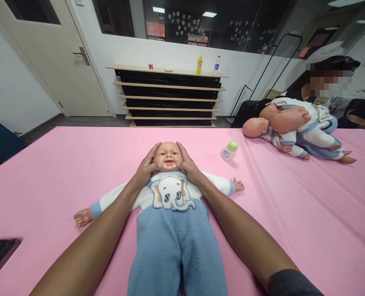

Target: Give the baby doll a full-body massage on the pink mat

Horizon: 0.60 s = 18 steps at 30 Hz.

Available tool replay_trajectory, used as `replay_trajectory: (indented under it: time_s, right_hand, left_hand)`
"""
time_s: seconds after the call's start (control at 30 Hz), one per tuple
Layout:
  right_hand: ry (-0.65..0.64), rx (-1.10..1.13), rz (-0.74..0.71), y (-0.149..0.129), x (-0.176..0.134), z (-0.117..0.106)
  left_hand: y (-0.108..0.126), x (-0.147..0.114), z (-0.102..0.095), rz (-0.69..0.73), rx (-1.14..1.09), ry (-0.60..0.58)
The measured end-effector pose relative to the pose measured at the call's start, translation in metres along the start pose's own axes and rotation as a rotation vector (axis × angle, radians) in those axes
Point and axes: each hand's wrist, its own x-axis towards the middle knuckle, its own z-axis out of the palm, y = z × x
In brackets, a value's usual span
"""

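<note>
The person's left hand (145,167) and right hand (191,167) cup a blue-and-white-clothed plastic doll (173,225) by its round head (168,156); thumbs spread from fingers

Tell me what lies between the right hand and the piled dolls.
A white bottle with a green cap on the pink tabletop; the head view shows it.

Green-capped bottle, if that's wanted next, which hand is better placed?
Likely the right hand: the bottle stands on its side of the doll, while the left hand is at the head's far side. The right would first have to leave the head.
</note>
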Motion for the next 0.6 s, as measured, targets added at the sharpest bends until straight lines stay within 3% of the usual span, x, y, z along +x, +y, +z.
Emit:
replay_trajectory:
  time_s: [0.1,0.33,0.6]
  right_hand:
    - [0.019,0.030,-0.020,0.002,0.000,0.001]
    - [-0.005,-0.089,0.020,-0.015,-0.009,0.003]
    - [-0.004,-0.050,-0.003,-0.001,0.000,0.001]
  left_hand:
    - [0.001,-0.001,0.002,-0.022,-0.075,-0.008]
    - [0.015,-0.007,0.004,0.039,0.170,0.027]
    - [0.003,0.000,0.001,0.002,-0.002,0.013]
